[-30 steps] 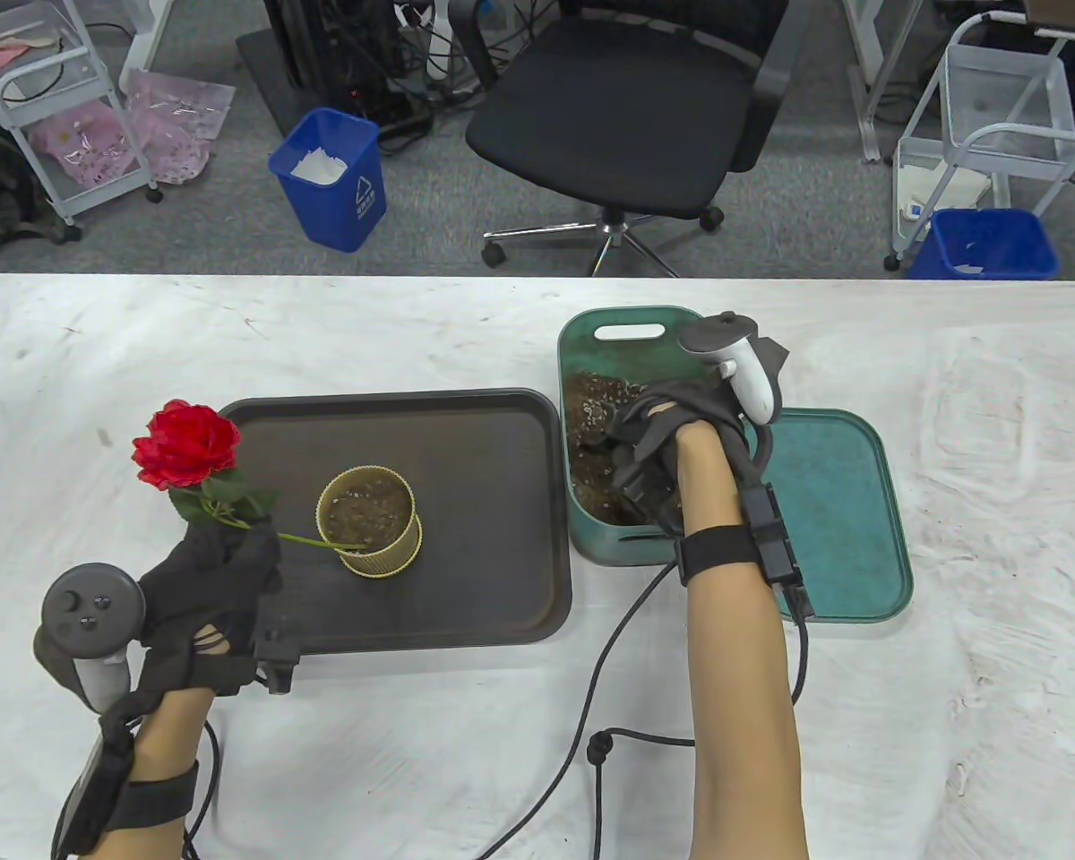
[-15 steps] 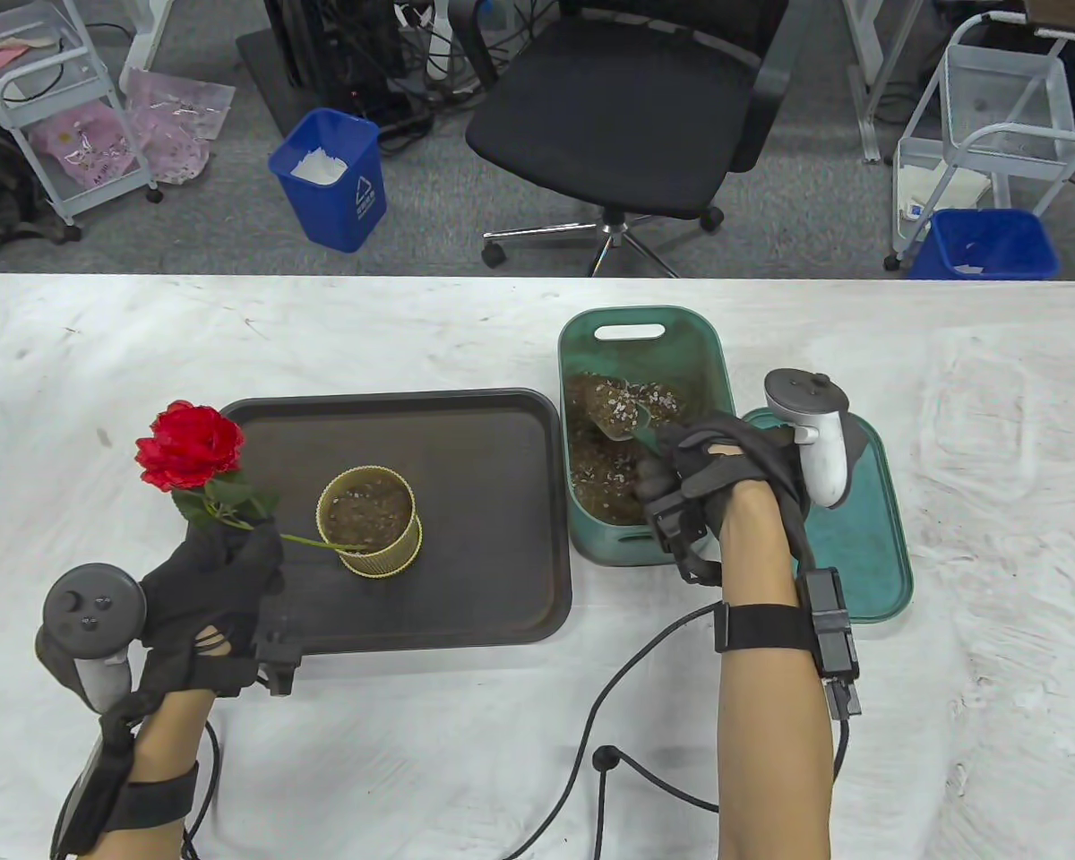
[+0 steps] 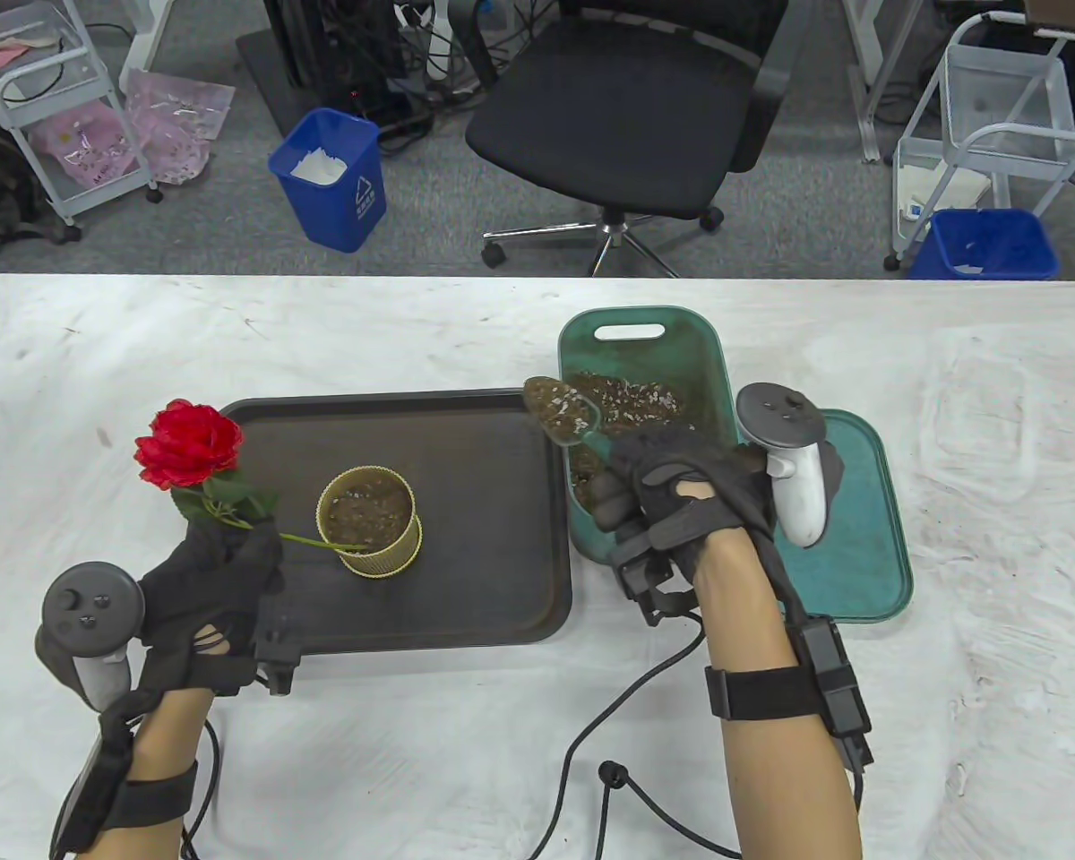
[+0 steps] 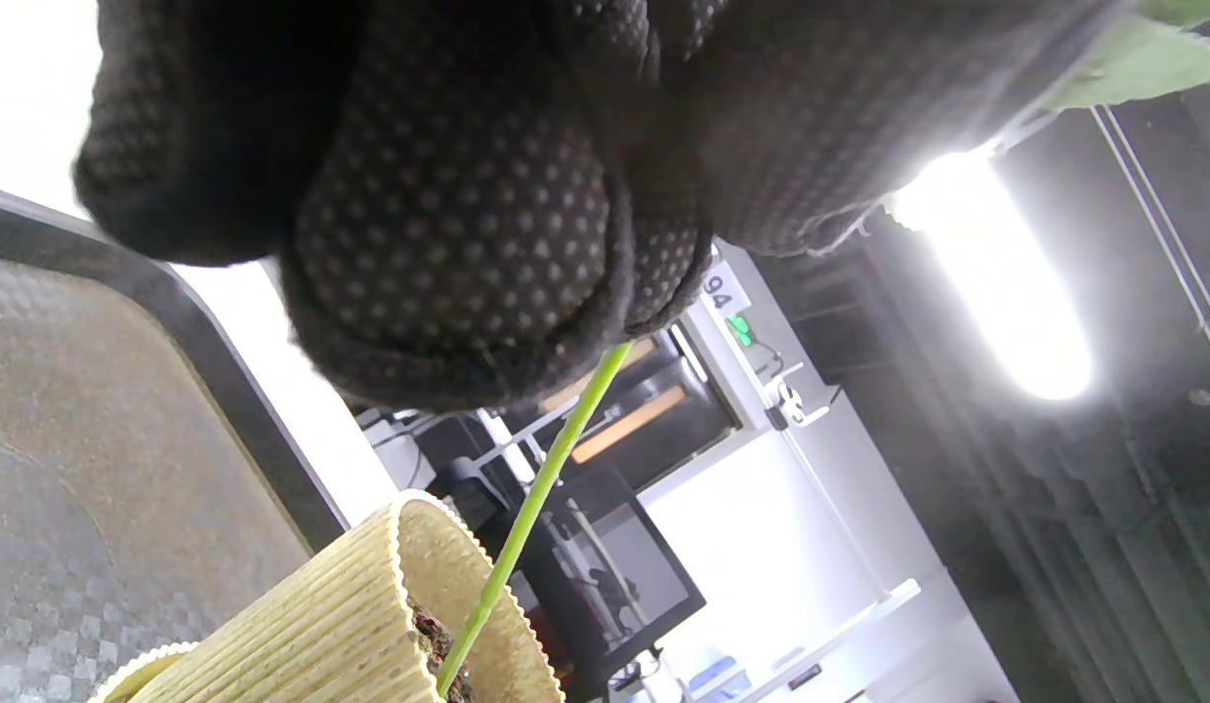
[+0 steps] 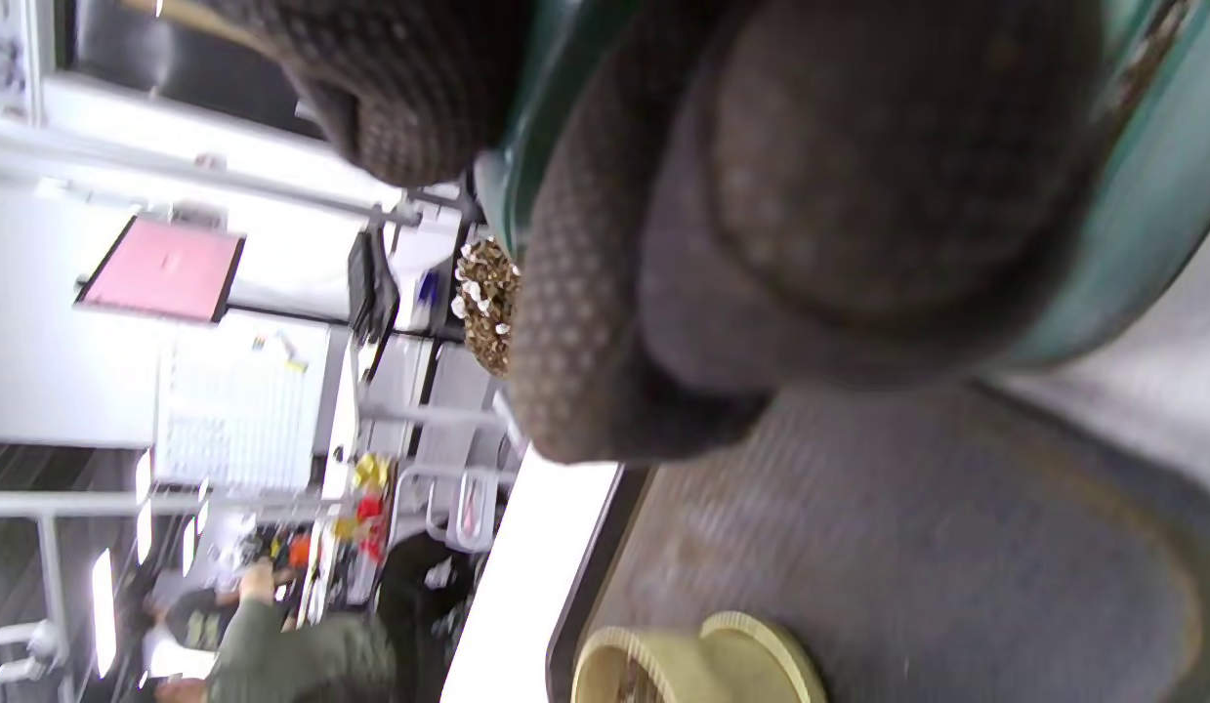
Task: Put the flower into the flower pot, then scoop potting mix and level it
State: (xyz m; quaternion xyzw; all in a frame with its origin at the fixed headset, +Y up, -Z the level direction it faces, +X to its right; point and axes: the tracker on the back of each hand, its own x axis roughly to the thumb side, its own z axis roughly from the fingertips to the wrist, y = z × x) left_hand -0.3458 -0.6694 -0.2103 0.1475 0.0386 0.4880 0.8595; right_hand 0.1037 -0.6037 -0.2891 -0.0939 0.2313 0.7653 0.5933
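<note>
Table view: white cloth-covered table [image 3: 412, 761], office floor beyond with black swivel chair [image 3: 627, 116], blue bins [image 3: 331, 179], white wire carts [image 3: 994, 116]. Dark tray [image 3: 484, 502] holds yellow ribbed flower pot [image 3: 367, 521] with soil in it. Left hand [image 3: 210, 573] curled round the stem of the red flower [image 3: 188, 445] at the tray's left edge; bloom above the fist, stem end slants right into the pot. Green tub [image 3: 645, 358] of potting mix [image 3: 636, 399] just right of tray, green lid [image 3: 851, 520] beside it. Right hand [image 3: 672, 497] gripping the scoop [image 3: 563, 410] handle; scoop loaded with mix, over the tub's left rim, tip toward the tray.

Left wrist view: gloved fingers [image 4: 448, 225] closed tight, green stem [image 4: 536, 508] exits below them down into the pot [image 4: 351, 615]. Tray corner [image 4: 97, 410] left, bright ceiling light right.

Right wrist view: blurred. Fingers [image 5: 761, 215] wrapped on a green handle, heaped mix [image 5: 487, 303] beyond them. Tray [image 5: 907, 547] below, pot rim [image 5: 692, 664] at bottom edge. Person in green sleeve [image 5: 292, 654] far off.
</note>
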